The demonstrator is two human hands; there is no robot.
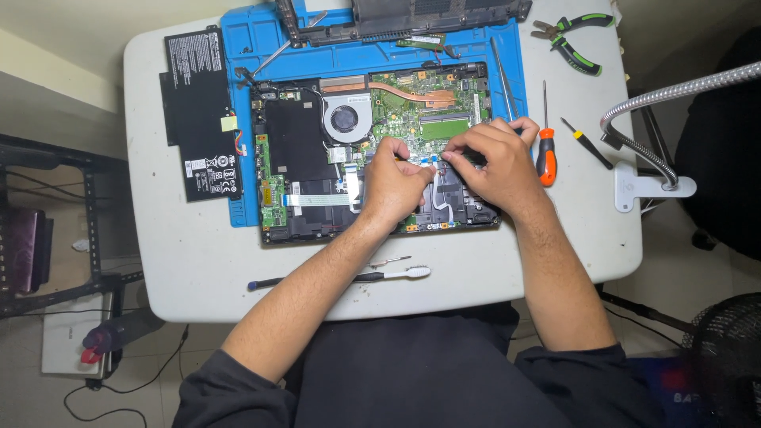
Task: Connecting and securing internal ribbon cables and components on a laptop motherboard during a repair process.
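On the white table [182,261] sat a blue repair mat [238,47] w/ an opened laptop base [301,222] on it, board & guts exposed. Far left on the mat edge lay the removed black battery pack [202,111], well apart from both hands. Moving right: round cooling fan [346,119], copper heat pipe [404,89], green motherboard [412,107], a white flat ribbon cable [317,200] running across the lower left of the chassis. Left hand [394,184] was bunched, fingertips pinched down near the board's lower edge at what looked like small cable connectors; couldn't tell exactly what it gripped. Right hand [499,162] sat just beside it, fingers curled & pressing/pinching at the same spot, thumb toward the left hand. Risk as I judged it: too much pull or a skewed angle could've torn a flat cable or snapped a connector latch; a slip could've scraped the board. Right of the hands lay an orange-handled screwdriver [545,154], a small black & yellow driver [588,144], green-handled pliers [575,40]; a white-tipped brush tool [396,274] lay near the table's front edge
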